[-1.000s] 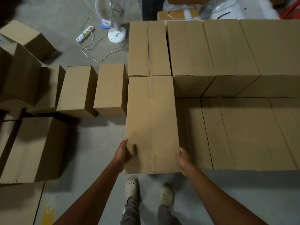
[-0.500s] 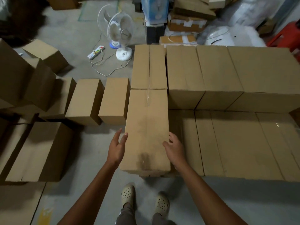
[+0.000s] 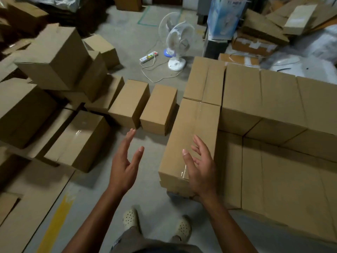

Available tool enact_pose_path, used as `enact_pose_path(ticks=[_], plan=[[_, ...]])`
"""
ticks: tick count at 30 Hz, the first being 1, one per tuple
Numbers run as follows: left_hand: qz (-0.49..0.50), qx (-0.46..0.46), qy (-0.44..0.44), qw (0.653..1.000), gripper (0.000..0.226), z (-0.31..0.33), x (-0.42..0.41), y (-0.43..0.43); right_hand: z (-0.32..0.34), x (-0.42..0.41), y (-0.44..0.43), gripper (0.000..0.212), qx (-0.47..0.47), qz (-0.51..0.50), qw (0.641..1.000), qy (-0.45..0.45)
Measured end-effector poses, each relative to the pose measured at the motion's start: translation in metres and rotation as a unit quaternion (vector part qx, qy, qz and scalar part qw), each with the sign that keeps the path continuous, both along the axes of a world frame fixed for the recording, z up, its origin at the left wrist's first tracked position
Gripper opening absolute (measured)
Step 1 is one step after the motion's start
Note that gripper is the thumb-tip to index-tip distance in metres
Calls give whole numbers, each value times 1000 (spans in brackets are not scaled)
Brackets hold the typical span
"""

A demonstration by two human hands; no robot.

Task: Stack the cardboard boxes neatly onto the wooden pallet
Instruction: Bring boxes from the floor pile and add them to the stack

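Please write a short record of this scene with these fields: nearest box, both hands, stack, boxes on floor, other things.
taped box: lies at the stack's near left corner
left hand: open, over the floor, holds nothing
right hand: open, fingers spread over the taped box's near end; contact unclear
stack: higher back row, lower front layer
floor: two small boxes left of the stack, more further left
other: white fan, power strip
pallet: not visible

Long brown taped cardboard box (image 3: 193, 136) lying flat at the stack's near left corner, taller row of boxes (image 3: 264, 99) sitting behind, lower layer (image 3: 282, 176) lying alongside, loose boxes (image 3: 158, 108) standing on the floor.
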State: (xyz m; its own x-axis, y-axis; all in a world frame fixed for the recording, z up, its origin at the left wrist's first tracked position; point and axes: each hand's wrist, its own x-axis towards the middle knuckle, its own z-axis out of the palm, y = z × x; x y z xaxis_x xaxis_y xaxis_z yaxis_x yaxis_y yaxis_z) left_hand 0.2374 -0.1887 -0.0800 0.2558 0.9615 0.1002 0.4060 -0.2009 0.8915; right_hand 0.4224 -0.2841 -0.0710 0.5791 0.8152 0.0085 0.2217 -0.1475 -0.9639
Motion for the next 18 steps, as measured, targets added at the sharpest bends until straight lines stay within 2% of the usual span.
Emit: enact_pose_path(ticks=[4, 8, 13, 18], plan=[[41, 9, -15, 999, 84, 2, -63, 10, 6, -56, 22, 67, 8, 47, 999, 2], [60, 14, -13, 998, 74, 1, -134, 31, 6, -122, 58, 57, 0, 74, 997, -8], [83, 37, 38, 995, 68, -2, -239, 67, -1, -215, 107, 47, -18, 116, 993, -21], [122, 39, 93, 987, 60, -18, -336, 105, -18, -297, 155, 51, -52, 182, 981, -41]])
